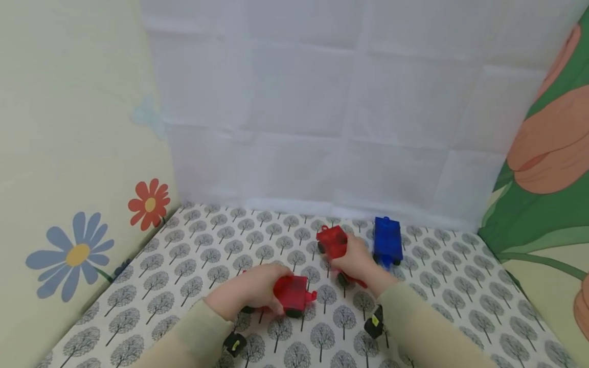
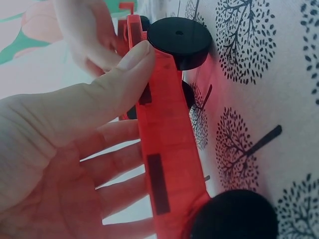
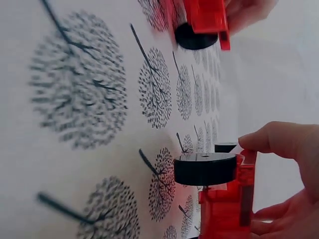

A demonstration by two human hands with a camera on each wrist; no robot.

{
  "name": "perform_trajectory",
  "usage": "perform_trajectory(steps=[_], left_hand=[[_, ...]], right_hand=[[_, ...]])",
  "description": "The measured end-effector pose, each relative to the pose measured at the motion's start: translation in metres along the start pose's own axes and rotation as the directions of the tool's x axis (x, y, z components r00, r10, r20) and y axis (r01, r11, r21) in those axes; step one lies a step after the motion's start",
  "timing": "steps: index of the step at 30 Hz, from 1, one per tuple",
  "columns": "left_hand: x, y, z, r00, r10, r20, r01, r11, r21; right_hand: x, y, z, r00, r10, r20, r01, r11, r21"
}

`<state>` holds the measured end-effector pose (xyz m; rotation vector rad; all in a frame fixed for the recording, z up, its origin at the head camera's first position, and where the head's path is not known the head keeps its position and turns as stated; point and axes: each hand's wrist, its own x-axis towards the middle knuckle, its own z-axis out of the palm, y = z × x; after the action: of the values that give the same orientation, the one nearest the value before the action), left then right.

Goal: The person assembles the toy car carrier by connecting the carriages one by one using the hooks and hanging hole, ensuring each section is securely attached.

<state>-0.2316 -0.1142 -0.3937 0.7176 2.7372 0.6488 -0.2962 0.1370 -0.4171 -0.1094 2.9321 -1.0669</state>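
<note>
In the head view, my left hand [image 1: 257, 287] grips a red toy wagon [image 1: 296, 290] with black wheels and a hook at its right end. The left wrist view shows the thumb [image 2: 134, 57] along one side of its body and the fingers on the other. Farther back and to the right, my right hand [image 1: 359, 259] holds a second red toy wagon [image 1: 333, 241], which points obliquely away. Its black wheel [image 3: 205, 168] is close to the camera in the right wrist view. The two red wagons are apart. My right hand covers part of its wagon.
A blue toy wagon [image 1: 388, 239] stands just beyond my right hand, near the back. Tree-patterned cloth [image 1: 193, 286] covers the table. A white sheet [image 1: 299, 102] hangs behind it, with flower-printed walls on both sides.
</note>
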Motion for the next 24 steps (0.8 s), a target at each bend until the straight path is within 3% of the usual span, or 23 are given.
perform_trajectory(steps=[4,9,16,20,24], left_hand=[[0.001,-0.001,0.002,1.000,0.004,0.003,-0.004,1.000,0.007],[0.000,-0.001,0.002,1.000,0.015,-0.004,-0.015,1.000,0.001],[-0.001,0.000,0.001,1.000,0.006,0.001,-0.006,1.000,-0.013],[-0.001,-0.001,0.001,1.000,-0.001,0.004,0.001,1.000,-0.014],[-0.001,0.000,0.001,1.000,-0.011,0.005,0.011,1.000,-0.011]], right_hand=[[-0.021,0.005,-0.011,0.997,-0.047,0.054,0.048,0.999,-0.021],[-0.042,0.011,-0.020,0.990,-0.109,0.086,0.107,0.994,0.022],[-0.062,0.012,-0.033,0.980,-0.138,0.141,0.133,0.990,0.041],[-0.069,0.012,-0.043,0.956,-0.192,0.224,0.187,0.981,0.043],[-0.074,0.015,-0.051,0.912,-0.266,0.312,0.256,0.964,0.074]])
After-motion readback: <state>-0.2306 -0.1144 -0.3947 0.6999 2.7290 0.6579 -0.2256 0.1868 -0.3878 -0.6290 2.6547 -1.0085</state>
